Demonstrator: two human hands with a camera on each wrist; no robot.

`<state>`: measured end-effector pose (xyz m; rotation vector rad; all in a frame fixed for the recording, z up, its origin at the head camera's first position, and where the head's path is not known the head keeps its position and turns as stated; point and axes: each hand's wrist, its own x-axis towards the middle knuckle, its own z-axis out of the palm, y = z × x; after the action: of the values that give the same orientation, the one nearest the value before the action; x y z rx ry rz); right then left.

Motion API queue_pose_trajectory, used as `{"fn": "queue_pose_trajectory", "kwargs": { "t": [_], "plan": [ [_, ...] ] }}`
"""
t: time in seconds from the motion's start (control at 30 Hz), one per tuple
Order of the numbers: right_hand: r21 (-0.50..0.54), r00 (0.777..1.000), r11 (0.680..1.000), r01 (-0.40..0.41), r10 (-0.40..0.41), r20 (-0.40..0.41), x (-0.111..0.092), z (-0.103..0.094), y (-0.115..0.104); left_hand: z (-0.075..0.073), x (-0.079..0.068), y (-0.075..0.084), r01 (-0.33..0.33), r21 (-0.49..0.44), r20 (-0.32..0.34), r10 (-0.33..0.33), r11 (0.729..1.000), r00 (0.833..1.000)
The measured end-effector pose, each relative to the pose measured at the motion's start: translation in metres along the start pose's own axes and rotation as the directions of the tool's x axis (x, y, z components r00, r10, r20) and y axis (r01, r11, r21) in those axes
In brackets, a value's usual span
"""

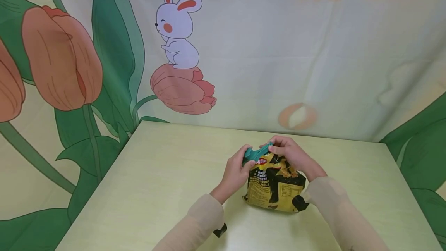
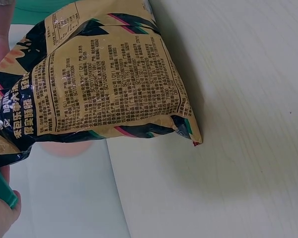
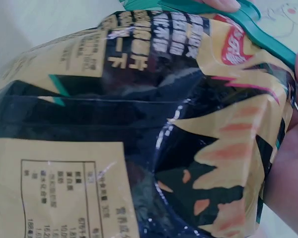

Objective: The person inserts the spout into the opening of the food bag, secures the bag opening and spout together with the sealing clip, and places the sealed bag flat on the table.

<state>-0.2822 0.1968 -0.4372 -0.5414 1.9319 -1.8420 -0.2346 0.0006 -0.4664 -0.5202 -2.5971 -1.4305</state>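
Observation:
A black-and-gold chip bag (image 1: 275, 189) stands on the table, its printed back panel facing me. Along its top edge lies a teal bag clip (image 1: 259, 152). At the clip's left end my left hand (image 1: 238, 170) grips it, thumb in front. My right hand (image 1: 287, 151) pinches the clip's other end together with the bag's top corner. In the right wrist view, the clip (image 3: 268, 37) slants down toward the right hand (image 3: 290, 178), whose fingers are partly hidden behind the bag. The left wrist view shows the bag's text panel (image 2: 109, 79) and the left hand (image 2: 1, 215) at the clip.
The pale table (image 1: 156, 173) stretches around the bag, its back edge close behind my hands. A backdrop cloth (image 1: 251, 57) with printed tulips and a rabbit hangs behind. Small black pieces show beside both cuffs, one a dark block (image 1: 220, 231) at the left sleeve.

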Motion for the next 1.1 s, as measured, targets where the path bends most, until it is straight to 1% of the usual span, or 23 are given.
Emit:
{"fn": "queue_pose_trajectory", "kwargs": {
  "t": [0.2,0.4,0.5,0.73,0.93,1.03,1.1],
  "plan": [
    [0.052,0.998,0.998,-0.046,0.043,0.051,0.002,-0.004,-0.001,-0.001,0.000,0.002,-0.003,-0.002,0.002,0.003,1.000,1.000],
    [0.088,0.993,0.994,-0.070,0.062,0.098,0.002,-0.006,-0.004,-0.001,0.000,0.003,0.000,-0.013,0.009,0.000,1.000,1.000],
    [0.075,0.993,0.995,-0.072,0.064,0.100,0.002,-0.008,-0.005,-0.001,0.000,0.003,-0.004,-0.017,0.010,0.004,1.000,1.000],
    [0.040,0.994,0.996,-0.084,0.081,0.077,0.004,-0.008,-0.007,0.000,0.000,0.000,-0.005,-0.006,0.001,0.005,1.000,1.000],
    [-0.042,0.995,0.996,-0.078,0.080,0.067,0.005,-0.009,-0.011,0.000,0.000,0.000,-0.014,-0.001,-0.004,0.014,1.000,1.000],
    [-0.155,0.996,0.985,-0.072,0.079,0.036,0.005,-0.009,-0.014,0.000,0.000,-0.001,-0.025,0.005,-0.013,0.025,1.000,1.000],
    [-0.268,0.998,0.961,-0.061,0.065,0.007,0.005,-0.009,-0.016,0.001,0.001,-0.003,-0.021,0.003,-0.021,0.021,1.000,1.000]
  ]
}}
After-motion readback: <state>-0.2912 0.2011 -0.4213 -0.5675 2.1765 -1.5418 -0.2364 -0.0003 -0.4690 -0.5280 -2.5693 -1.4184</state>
